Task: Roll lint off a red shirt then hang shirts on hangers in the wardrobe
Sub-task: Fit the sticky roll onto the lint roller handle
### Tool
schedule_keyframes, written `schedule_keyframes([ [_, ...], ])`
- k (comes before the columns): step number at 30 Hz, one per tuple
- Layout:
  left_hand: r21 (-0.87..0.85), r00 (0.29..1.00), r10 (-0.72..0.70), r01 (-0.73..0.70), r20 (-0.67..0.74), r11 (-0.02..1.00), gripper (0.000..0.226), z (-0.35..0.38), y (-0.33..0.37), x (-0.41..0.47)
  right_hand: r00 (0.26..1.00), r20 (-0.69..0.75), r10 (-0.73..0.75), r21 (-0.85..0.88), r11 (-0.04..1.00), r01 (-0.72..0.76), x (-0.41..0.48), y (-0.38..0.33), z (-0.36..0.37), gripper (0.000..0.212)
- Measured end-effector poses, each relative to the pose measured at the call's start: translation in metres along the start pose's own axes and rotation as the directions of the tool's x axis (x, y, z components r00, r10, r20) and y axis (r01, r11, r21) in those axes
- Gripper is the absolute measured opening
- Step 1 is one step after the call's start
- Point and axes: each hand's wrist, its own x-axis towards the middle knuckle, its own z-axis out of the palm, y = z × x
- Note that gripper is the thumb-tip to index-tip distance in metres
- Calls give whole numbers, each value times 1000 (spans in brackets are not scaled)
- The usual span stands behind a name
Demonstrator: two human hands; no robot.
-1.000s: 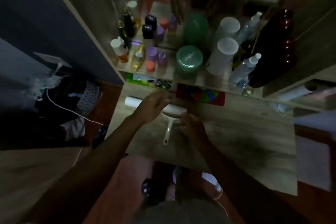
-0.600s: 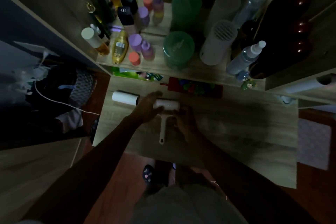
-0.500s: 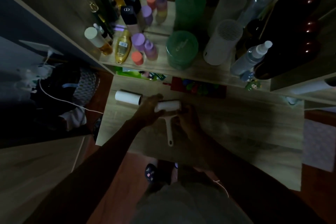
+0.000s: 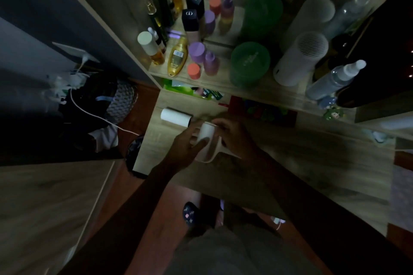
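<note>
Lint roller: we see the white lint roller [image 4: 204, 136] lifted just above the wooden table [image 4: 312, 163], its roll tilted with one end toward the shelf and its pale handle angling down to the right behind the wrist.
Left hand: our left hand [image 4: 186, 147] is wrapped around the near end of the roll, thumb across its front, fingers curled behind it.
Right hand: our right hand [image 4: 234, 136] grips the far end of the roll and the neck of the handle, fingers closed over it.
Spare roll: 1 white spare roll [image 4: 176, 117] lies on its side on the table, just left of the hands and apart from them.
Shelf: the shelf [image 4: 257, 94] behind the table carries a green jar [image 4: 250, 62], a white cylinder with a grilled top [image 4: 301, 58], a clear spray bottle [image 4: 335, 80], a golden bottle [image 4: 177, 57] and several small purple and coral-capped bottles.
Under the shelf: a red packet [image 4: 263, 110] and a green packet [image 4: 185, 90] sit at the back edge of the table.
Floor: a dark patterned slipper [image 4: 190, 213] shows below the table edge, and a white cable [image 4: 93, 116] runs across the dim clutter at left.
Red shirt: we cannot make it out in this dim view.
</note>
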Motion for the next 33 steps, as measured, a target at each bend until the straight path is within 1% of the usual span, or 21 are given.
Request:
schedule_keyframes([
  [2,-22,999,33,-33,-28,999,59,-3,4,-4,999,30,-36,-18,999,36,0,-7,4,28],
  [5,-36,994,55,-59,-96,998,61,-6,6,-9,997,27,-75,-20,997,76,-1,-16,7,25],
  [9,-42,982,74,-82,-174,996,47,-5,5,-18,992,65,-107,-59,992,111,-1,-27,11,24],
  [13,-66,969,85,-103,-232,992,40,-1,4,-28,987,88,-133,-110,984,142,-4,-35,14,25],
  [16,-109,961,51,-83,-271,991,31,2,7,-34,984,105,-144,-162,974,160,-8,-42,17,27],
  [18,-140,955,16,-59,-295,988,28,5,10,-37,980,111,-162,-195,964,182,-12,-47,19,28],
  [20,-144,952,10,-56,-305,988,25,7,9,-41,979,113,-172,-216,957,193,-14,-50,21,29],
  [23,-140,954,18,-63,-300,988,23,7,9,-43,985,104,-138,-246,956,160,-17,-52,23,36],
  [26,-136,953,10,-53,-304,989,30,6,9,-41,991,80,-109,-245,961,125,-18,-54,25,41],
  [30,-166,944,-28,-28,-328,986,32,4,5,-38,998,28,-63,-242,968,68,-18,-56,31,42],
  [33,-181,940,-18,-47,-342,982,31,1,3,-36,1000,-10,-19,-201,979,17,-19,-54,35,42],
])
